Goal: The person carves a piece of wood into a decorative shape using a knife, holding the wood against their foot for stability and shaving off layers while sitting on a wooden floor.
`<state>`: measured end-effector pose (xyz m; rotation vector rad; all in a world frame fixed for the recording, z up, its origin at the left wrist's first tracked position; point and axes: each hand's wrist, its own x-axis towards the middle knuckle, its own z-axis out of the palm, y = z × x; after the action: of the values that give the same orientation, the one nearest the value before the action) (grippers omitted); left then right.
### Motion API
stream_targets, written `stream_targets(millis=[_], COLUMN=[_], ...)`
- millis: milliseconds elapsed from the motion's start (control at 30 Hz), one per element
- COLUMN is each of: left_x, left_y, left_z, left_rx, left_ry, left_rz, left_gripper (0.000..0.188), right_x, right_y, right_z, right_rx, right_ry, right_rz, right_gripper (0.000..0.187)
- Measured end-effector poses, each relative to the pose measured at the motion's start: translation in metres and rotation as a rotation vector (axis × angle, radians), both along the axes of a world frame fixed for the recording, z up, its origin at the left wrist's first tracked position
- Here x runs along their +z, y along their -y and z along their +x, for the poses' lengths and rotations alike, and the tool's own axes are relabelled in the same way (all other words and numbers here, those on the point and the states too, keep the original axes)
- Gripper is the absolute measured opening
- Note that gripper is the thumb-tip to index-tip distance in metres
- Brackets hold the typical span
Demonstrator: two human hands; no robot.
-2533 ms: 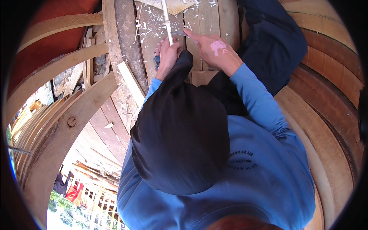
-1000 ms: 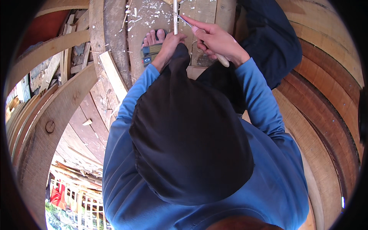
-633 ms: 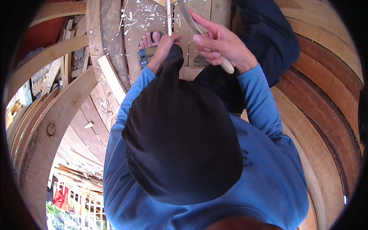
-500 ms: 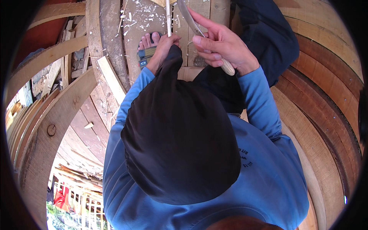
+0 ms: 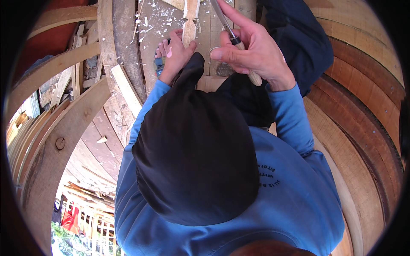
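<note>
My left hand [image 5: 176, 54] is closed round the lower end of a pale strip of wood [image 5: 190, 30], which has notches cut into its sides. The strip points away from me, with its far end cut off by the top edge. My right hand [image 5: 260, 53] grips a knife [image 5: 253, 78] by its pale wooden handle, just to the right of the strip. Its metal blade [image 5: 220, 15] reaches up and left, apart from the wood, with the tip out of view. A dark collar joins blade and handle.
Wood shavings [image 5: 164, 13] litter the planks near a sandalled foot [image 5: 159, 59]. A loose pale board [image 5: 127, 90] lies left of my forearm. Curved timber ribs [image 5: 64, 141] rise at the left, curved planks [image 5: 363, 115] at the right. Black cloth [image 5: 196, 149] covers the middle.
The wood strip has turned from its narrow edge to a broad notched face. The knife has rolled in my right hand, which has shifted slightly right. My left hand has moved slightly.
</note>
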<state>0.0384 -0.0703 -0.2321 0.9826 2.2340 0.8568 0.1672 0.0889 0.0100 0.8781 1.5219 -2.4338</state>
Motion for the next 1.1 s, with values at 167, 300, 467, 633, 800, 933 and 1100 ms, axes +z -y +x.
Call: stream_targets(millis=[167,300,467,633,800,933,1100], left_x=[0.078,0.174,0.223,0.228,0.227,0.226,0.226], left_y=[0.004,0.002,-0.002,-0.006,-0.004,-0.004,-0.003], left_z=[-0.027,-0.038,-0.037,-0.039,-0.035,-0.033,-0.034], left_rx=[-0.065,-0.080,-0.243,-0.313,-0.247,-0.224,-0.215], left_ry=[0.189,0.710,0.573,0.432,0.479,0.485,0.462], left_rz=[0.031,0.298,0.422,0.454,0.418,0.404,0.359], left_gripper=[0.043,0.038,0.034,0.023,0.018,0.014,0.010], right_x=[0.004,0.003,0.018,0.011,0.006,0.006,0.008], right_y=[-0.001,-0.005,-0.006,-0.003,-0.007,-0.008,-0.004], right_z=[0.002,0.004,-0.003,-0.001,0.000,0.001,0.001], right_rx=[-0.031,-0.001,-0.006,0.029,0.083,0.085,0.080], right_ry=[-0.041,-0.021,-0.002,-0.051,-0.046,-0.064,0.020], right_rz=[0.072,0.158,0.116,0.215,0.159,0.152,0.179], right_gripper=[0.102,0.102,0.102,0.100,0.100,0.100,0.098])
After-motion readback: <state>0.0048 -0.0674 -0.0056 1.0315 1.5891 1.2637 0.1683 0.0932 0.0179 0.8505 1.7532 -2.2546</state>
